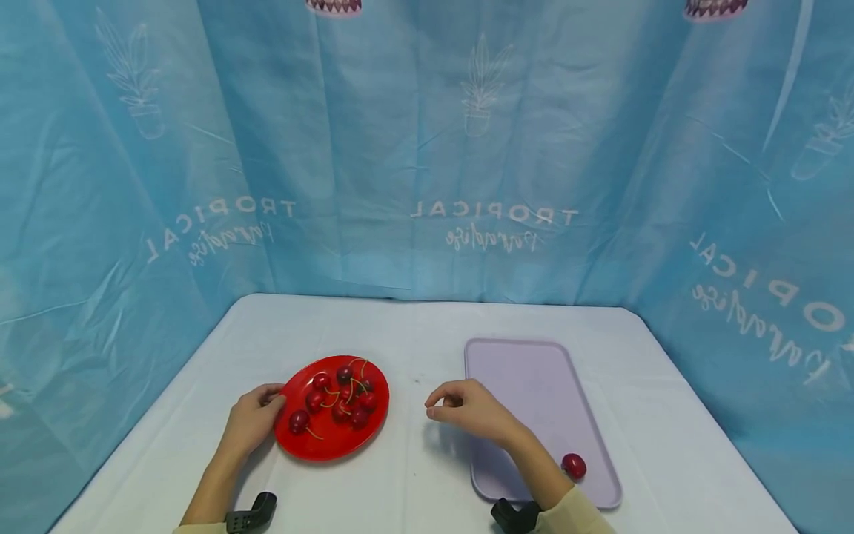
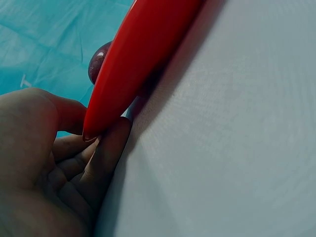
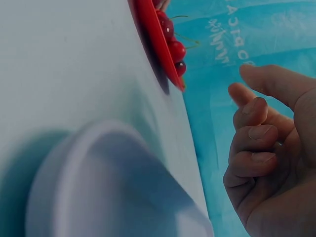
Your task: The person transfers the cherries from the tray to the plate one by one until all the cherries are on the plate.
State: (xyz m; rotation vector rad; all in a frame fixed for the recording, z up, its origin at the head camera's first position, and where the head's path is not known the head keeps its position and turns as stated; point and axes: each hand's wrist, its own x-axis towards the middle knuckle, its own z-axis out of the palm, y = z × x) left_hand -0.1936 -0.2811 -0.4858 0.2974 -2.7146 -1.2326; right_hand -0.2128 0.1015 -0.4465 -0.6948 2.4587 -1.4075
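On the left of the table lies a red plate (image 1: 347, 445) holding several dark red cherries (image 1: 342, 410), most with green stems. My left hand (image 1: 250, 419) pinches its left rim, thumb over the edge and fingers beneath, as the left wrist view shows on the plate (image 2: 123, 69). A single cherry (image 1: 574, 466) rests near the front right corner of the pale purple tray (image 1: 534, 386). Between plate and tray, above the table, my right hand (image 1: 470, 408) hovers with loosely bent fingers. In the right wrist view nothing is held, and a gap separates thumb and index finger.
A white cloth covers the table (image 1: 414, 482). Blue printed curtains (image 1: 414, 163) close off the back and both sides. A dark band with a camera mount (image 1: 252, 513) sits on the left wrist, and another dark mount (image 1: 515, 517) on the right.
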